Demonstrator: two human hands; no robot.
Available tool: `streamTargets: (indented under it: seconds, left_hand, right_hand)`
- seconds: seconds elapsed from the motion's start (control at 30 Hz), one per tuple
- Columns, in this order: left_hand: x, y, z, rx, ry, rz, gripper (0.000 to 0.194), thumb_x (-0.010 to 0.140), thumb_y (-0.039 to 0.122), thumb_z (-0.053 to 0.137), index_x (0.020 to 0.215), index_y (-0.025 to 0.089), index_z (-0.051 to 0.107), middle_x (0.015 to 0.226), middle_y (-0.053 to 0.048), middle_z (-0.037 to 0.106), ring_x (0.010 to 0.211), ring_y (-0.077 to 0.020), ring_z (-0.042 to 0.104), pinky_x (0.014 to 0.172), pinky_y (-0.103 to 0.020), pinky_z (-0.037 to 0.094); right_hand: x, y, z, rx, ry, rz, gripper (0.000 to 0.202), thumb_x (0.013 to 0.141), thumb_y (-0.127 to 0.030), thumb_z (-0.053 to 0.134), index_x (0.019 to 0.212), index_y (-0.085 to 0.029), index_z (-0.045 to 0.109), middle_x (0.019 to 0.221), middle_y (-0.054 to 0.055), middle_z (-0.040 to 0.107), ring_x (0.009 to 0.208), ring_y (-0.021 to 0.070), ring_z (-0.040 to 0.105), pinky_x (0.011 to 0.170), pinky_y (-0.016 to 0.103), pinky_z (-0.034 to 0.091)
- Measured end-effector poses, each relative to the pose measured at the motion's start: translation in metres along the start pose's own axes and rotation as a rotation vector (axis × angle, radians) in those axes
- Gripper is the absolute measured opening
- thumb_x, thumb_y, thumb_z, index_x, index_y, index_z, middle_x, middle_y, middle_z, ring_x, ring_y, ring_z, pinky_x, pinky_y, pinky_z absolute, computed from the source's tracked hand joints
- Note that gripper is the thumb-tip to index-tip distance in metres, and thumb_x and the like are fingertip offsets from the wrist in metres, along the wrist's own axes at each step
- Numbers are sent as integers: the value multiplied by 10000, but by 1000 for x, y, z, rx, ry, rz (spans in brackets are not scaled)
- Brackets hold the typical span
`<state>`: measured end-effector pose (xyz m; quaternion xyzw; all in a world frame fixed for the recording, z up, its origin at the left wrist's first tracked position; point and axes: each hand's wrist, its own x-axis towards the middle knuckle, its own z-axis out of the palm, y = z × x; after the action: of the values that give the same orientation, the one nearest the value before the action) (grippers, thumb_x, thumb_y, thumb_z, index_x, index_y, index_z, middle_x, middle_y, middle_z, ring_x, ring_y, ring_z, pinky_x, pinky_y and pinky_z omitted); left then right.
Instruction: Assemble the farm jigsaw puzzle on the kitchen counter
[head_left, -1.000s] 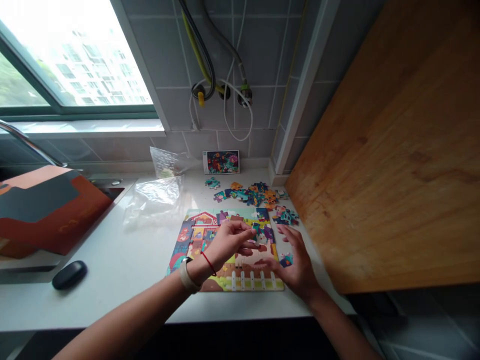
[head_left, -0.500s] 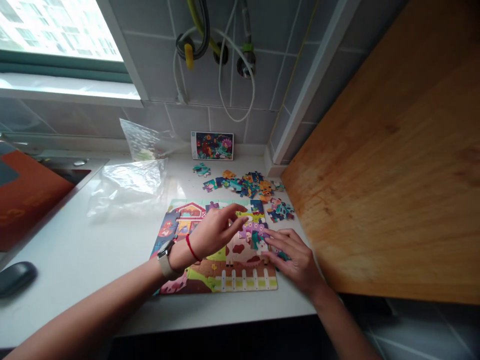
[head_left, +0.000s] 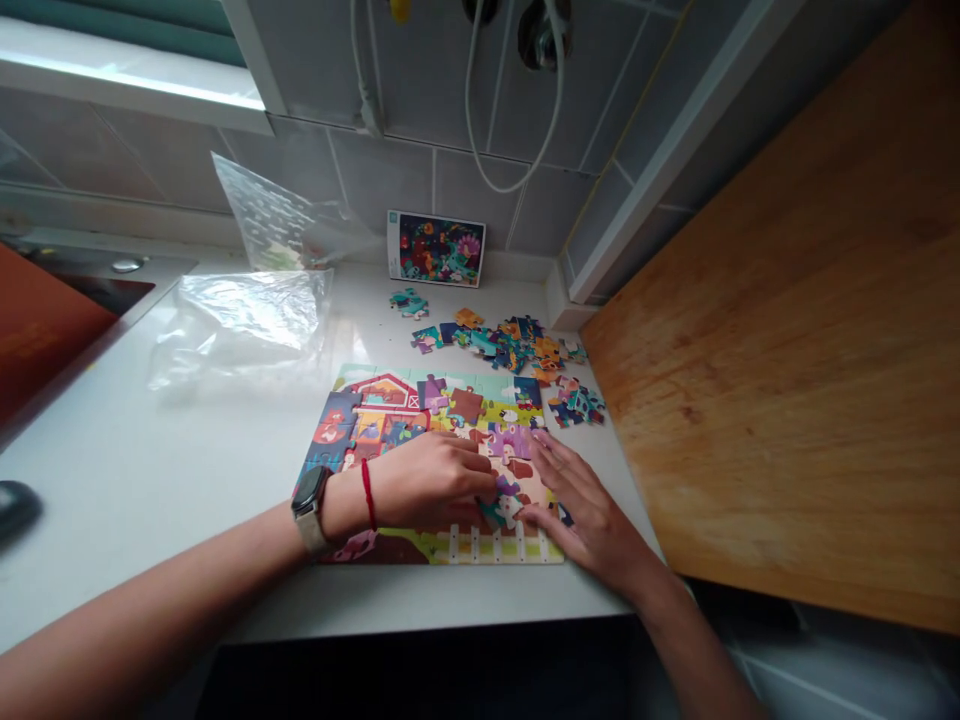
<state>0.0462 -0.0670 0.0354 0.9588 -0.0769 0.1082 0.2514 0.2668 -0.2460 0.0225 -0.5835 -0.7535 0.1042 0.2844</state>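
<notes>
An assembled farm-scene puzzle [head_left: 390, 548] lies flat on the white counter, with several loose pieces on top of it. My left hand [head_left: 442, 478] is over its middle, palm down, fingers curled toward the loose pieces; the fingertips and anything under them are hard to make out. At the puzzle's right side my right hand [head_left: 581, 505] rests with fingers spread, its fingertips by a purple piece [head_left: 510, 442] and its thumb touching a white and teal piece [head_left: 504, 510]. Behind the puzzle is a pile of loose pieces [head_left: 506, 345], and more pieces [head_left: 576, 402] sit at the right.
A picture card [head_left: 439, 248] leans against the tiled wall. Clear plastic bags [head_left: 255, 310] lie at the back left of the counter [head_left: 187, 480]. A wooden panel [head_left: 787, 330] bounds the right side. At the left are an orange object [head_left: 45, 330] and a dark rounded object [head_left: 16, 512].
My left hand has lowered toward the puzzle and its fingers have curled down. My right hand has stayed at the puzzle's right side. The view has tilted downward.
</notes>
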Motion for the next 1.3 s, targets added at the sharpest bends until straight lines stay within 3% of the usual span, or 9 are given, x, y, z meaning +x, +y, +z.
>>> streamTargets:
  seconds: [0.07, 0.13, 0.23, 0.3, 0.4, 0.47, 0.83, 1.0, 1.3]
  left_hand:
    - [-2, 1, 2, -3, -3, -4, 200, 1012, 366, 683, 939, 182, 716, 879, -56, 746, 787, -190, 659, 680, -329, 477]
    - [-3, 1, 4, 8, 7, -3, 195, 1012, 365, 684, 964, 179, 717, 882, -55, 746, 788, -190, 660, 678, -323, 470]
    - [-6, 1, 5, 79, 16, -61, 240, 993, 414, 708, 970, 175, 714, 864, -57, 731, 773, -195, 650, 662, -311, 454]
    - [-8, 0, 6, 118, -6, -122, 237, 987, 413, 713, 963, 178, 709, 852, -54, 721, 753, -195, 645, 641, -303, 438]
    - [-10, 0, 10, 79, -43, -147, 169, 999, 363, 699, 995, 194, 712, 853, -39, 724, 746, -187, 657, 639, -296, 436]
    - [-10, 1, 13, 41, -47, -130, 181, 996, 379, 705, 1010, 198, 719, 856, -34, 733, 757, -186, 671, 650, -300, 446]
    - [-6, 4, 10, -40, -22, -55, 158, 984, 352, 721, 908, 220, 764, 912, -24, 768, 759, -171, 669, 630, -319, 448]
    - [-8, 3, 10, -38, -9, -27, 175, 1002, 300, 675, 876, 235, 776, 816, -31, 735, 740, -171, 660, 620, -310, 450]
    - [-9, 1, 8, -93, -18, -76, 145, 1007, 340, 688, 982, 240, 790, 887, -25, 774, 773, -167, 682, 658, -304, 468]
  right_hand:
    - [2, 0, -5, -33, 87, 35, 669, 1022, -206, 628, 1636, -304, 381, 1508, 113, 613, 1448, 299, 522, 1150, 533, 511]
    - [5, -2, -12, -37, 135, 71, 441, 1018, -210, 634, 1449, -300, 619, 1292, 93, 726, 1275, 289, 636, 1050, 498, 567]
    - [7, -14, -17, -19, 56, 129, 103, 986, -280, 706, 1069, -246, 755, 984, 72, 727, 986, 256, 672, 839, 405, 592]
    - [8, -24, -14, -39, -38, 178, 149, 910, -343, 809, 968, -227, 734, 926, 61, 691, 906, 248, 646, 761, 381, 568]
    - [7, -35, -5, -92, -123, 211, 329, 773, -366, 931, 951, -217, 697, 950, 57, 679, 900, 262, 634, 748, 392, 553]
    - [6, -37, 0, -111, -132, 209, 373, 753, -347, 948, 970, -214, 675, 986, 65, 682, 926, 272, 635, 772, 405, 555]
    - [7, -27, -3, -37, -123, 156, 218, 851, -194, 849, 1011, -236, 706, 1008, 59, 698, 970, 255, 663, 820, 390, 592]
    - [6, -23, -5, -27, -78, 163, 95, 926, -195, 757, 1003, -244, 732, 1005, 69, 702, 946, 247, 670, 796, 375, 595]
    - [9, -23, -8, -8, -118, 128, 85, 951, -187, 716, 1004, -242, 753, 1000, 73, 708, 959, 249, 664, 819, 387, 599]
